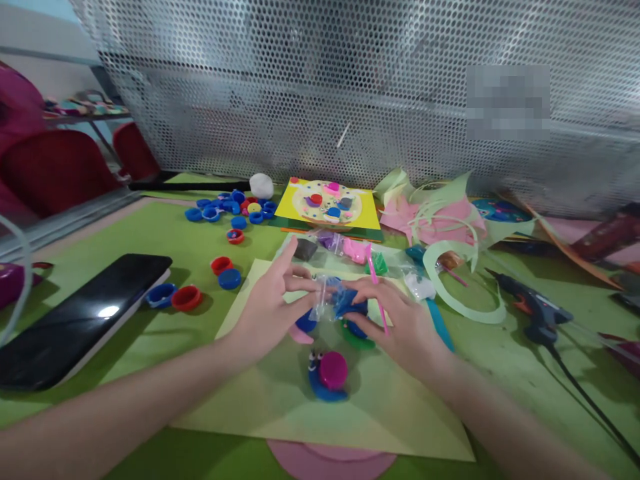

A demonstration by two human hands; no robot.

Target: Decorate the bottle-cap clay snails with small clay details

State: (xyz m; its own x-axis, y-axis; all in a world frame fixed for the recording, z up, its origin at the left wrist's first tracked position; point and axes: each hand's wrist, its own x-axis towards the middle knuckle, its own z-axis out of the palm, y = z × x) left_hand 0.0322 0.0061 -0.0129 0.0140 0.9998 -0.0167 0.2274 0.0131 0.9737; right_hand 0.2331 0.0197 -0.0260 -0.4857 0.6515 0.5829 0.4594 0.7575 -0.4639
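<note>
Between my hands is a small clear bag of blue clay (345, 303). My left hand (273, 297) pinches its transparent end, index finger pointing up. My right hand (395, 313) grips the blue part, and a thin pink stick (374, 267) is held along its fingers. Below the hands, on a pale yellow sheet (270, 400), sits a snail with a blue clay body and a magenta cap (333, 371) as its shell. Two more clay-and-cap figures lie partly hidden under my hands, one with a pink tail (301, 335), one with a green base (363, 341).
Bagged clay such as a pink lump (356, 251) lies behind the hands. Bottle caps (230, 279) and a phone (95, 313) are at left. A finished yellow card (367, 212) stands behind. A glue gun (535, 307) with its cord and paper scraps (430, 223) lie right.
</note>
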